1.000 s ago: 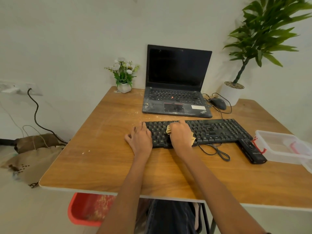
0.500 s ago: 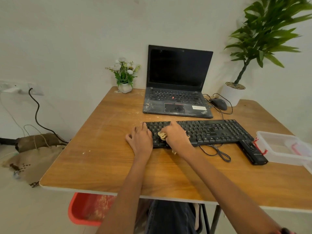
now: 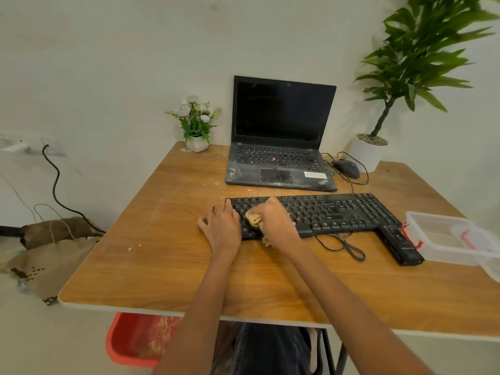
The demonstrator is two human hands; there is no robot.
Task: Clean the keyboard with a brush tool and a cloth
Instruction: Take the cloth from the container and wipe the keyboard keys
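Note:
A black wired keyboard (image 3: 332, 212) lies across the middle of the wooden table (image 3: 167, 255). My right hand (image 3: 276, 220) presses a crumpled yellow cloth (image 3: 253, 219) onto the keyboard's left keys; most of the cloth is hidden under the hand. My left hand (image 3: 220, 226) rests flat with fingers apart on the keyboard's left end and the table beside it. A black brush tool (image 3: 400, 244) lies at the keyboard's right front corner.
A dusty open laptop (image 3: 281, 158) stands behind the keyboard, with a mouse (image 3: 346, 169) and cables to its right. A small flower pot (image 3: 197, 125) sits back left, a large potted plant (image 3: 370, 150) back right. A clear plastic box (image 3: 446, 239) lies at the right edge.
My right hand with the cloth has slid left along the keyboard, from near the middle-left keys toward my left hand. The left hand has stayed in place.

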